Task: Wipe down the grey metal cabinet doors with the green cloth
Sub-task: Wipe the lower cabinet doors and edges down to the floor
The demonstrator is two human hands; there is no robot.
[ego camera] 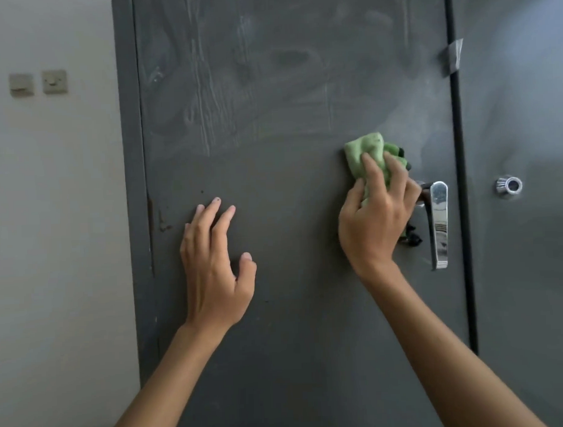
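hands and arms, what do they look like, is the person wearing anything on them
The left hand and right hand are bare: no gloves, rings, watch or bracelets show. Both forearms are uncovered down to the frame's bottom edge, with no sleeve in view. The nails that show look short.

No text, label, brand, number or sign was legible on the grey metal cabinet doors [293,324].
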